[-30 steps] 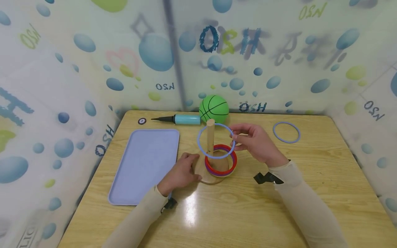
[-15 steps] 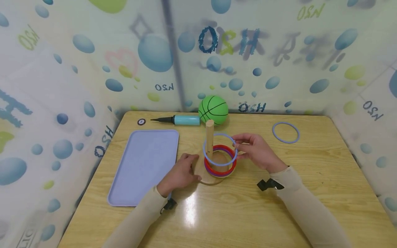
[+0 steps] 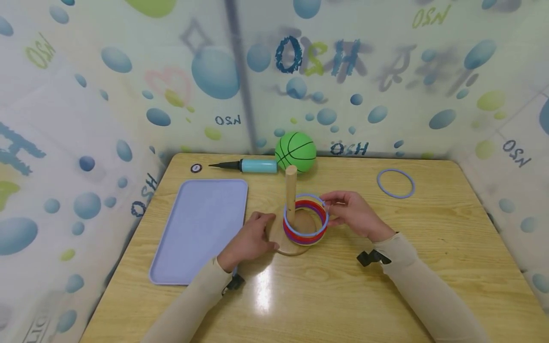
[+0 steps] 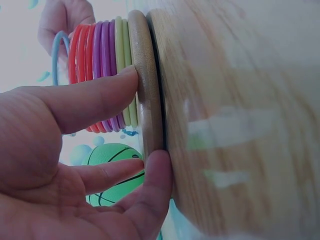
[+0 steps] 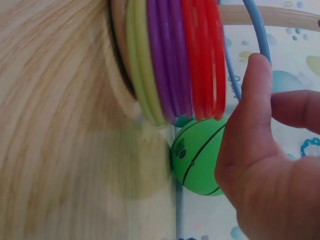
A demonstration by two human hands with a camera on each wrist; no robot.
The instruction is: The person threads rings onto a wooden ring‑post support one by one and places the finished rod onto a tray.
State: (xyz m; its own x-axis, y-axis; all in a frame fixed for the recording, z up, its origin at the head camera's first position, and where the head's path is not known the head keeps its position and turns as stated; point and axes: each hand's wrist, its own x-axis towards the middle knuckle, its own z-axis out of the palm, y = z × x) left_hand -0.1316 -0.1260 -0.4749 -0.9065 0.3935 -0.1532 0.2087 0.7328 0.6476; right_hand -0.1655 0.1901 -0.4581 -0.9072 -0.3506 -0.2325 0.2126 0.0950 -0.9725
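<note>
A round wooden base (image 3: 279, 232) with an upright peg (image 3: 291, 190) stands mid-table. Around the peg lies a stack of rings: yellow-green rings (image 4: 123, 45) at the bottom, purple rings (image 4: 104, 50) above them, red rings (image 4: 81, 52) on top. My right hand (image 3: 355, 215) pinches a blue ring (image 5: 257, 25) by its right side. That ring encircles the peg, low, with a small gap over the red ones in the wrist views. My left hand (image 3: 249, 239) grips the base's left edge, thumb and fingers apart along the rim.
A lilac tray (image 3: 201, 228) lies to the left. Along the back are a small dark disc (image 3: 196, 168), a light-blue hand pump (image 3: 259, 166) and a green ball (image 3: 296, 151). A second blue ring (image 3: 396, 183) lies on the table (image 3: 326, 295) at the back right.
My right hand has lowered the blue ring along the peg, from near its top to just over the red rings. My left hand has stayed on the base.
</note>
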